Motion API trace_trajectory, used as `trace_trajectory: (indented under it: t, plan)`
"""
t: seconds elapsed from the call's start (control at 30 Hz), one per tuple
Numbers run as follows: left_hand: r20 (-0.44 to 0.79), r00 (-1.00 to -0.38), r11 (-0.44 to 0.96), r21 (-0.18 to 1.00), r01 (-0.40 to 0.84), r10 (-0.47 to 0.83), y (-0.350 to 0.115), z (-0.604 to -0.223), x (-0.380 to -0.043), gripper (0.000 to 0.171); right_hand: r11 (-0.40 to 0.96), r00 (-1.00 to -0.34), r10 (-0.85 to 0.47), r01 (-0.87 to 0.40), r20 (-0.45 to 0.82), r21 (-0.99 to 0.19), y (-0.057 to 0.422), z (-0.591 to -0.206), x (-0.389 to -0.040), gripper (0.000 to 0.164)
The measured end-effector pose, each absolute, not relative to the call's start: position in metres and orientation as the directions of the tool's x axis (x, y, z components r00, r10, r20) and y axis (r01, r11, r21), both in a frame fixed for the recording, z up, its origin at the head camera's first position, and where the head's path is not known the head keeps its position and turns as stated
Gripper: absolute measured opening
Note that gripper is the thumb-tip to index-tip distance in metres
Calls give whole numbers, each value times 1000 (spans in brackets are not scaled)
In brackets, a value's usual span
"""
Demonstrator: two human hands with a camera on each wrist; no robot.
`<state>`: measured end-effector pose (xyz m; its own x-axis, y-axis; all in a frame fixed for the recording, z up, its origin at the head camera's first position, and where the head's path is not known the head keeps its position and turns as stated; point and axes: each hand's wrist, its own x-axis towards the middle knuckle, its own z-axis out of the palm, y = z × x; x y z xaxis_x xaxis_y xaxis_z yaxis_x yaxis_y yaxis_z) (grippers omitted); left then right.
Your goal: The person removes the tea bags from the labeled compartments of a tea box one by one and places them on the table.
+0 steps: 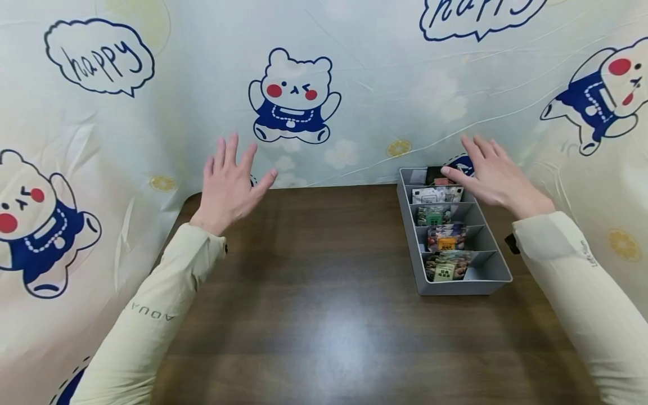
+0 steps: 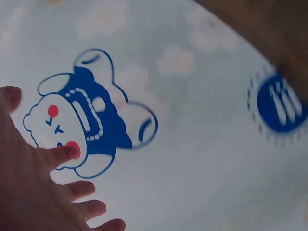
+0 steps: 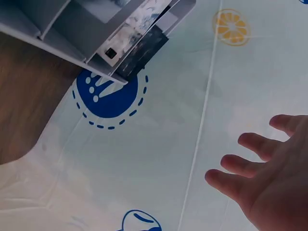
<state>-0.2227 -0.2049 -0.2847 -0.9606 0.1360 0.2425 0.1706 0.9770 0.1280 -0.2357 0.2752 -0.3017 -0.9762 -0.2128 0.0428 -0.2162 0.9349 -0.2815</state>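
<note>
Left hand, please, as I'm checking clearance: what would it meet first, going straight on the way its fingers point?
Probably the patterned cloth beyond the table: the left hand points towards it, with nothing else visible between. The gap is hard to judge.

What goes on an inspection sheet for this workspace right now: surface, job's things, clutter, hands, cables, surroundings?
Surface: brown wood-grain tabletop, pale glare on its near part.
Job's things: grey five-compartment tray at the right; packets in every compartment.
Clutter: nothing seen.
Hands: left hand raised, fingers spread, holding nothing; right hand raised near the tray's far end, holding nothing.
Cables: nothing seen.
Surroundings: creased cloth backdrop printed with bears and "happy" bubbles.
</note>
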Motion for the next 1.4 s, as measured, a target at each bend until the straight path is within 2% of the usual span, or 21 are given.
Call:
trace_trajectory:
  t: [0.13, 0.3, 0.53, 0.67, 0.93, 1.17, 1.4]
  plan:
    - [295, -944, 939, 260, 226, 146, -196, -298, -212, 68, 926, -975, -201, -220, 94, -306, 280, -311, -219, 83]
    - [355, -914, 898, 310, 311, 194, -184, -325, -196, 51, 911, -980, -166, -196, 114, -364, 281, -332, -192, 81]
    - [179, -926, 823, 424, 377, 332, -160, -359, -185, 43, 909, -996, -75, -89, 52, -407, 284, -380, -147, 85]
    - [140, -920, 806, 446, 390, 367, -146, -372, -187, 43, 911, -999, -49, -48, 9, -409, 286, -407, -129, 87]
    - [196, -911, 756, 510, 410, 362, -104, -383, -202, 41, 901, -1000, -20, -25, 16, -433, 284, -428, -120, 88]
    - [259, -894, 662, 603, 446, 367, -59, -380, -210, 25, 909, -999, -1, -16, 35, -417, 284, -433, -119, 81]
    - [249, -840, 652, 537, 535, 483, -9, -387, -205, 18, 900, -998, -21, -46, 62, -434, 287, -435, -117, 70]
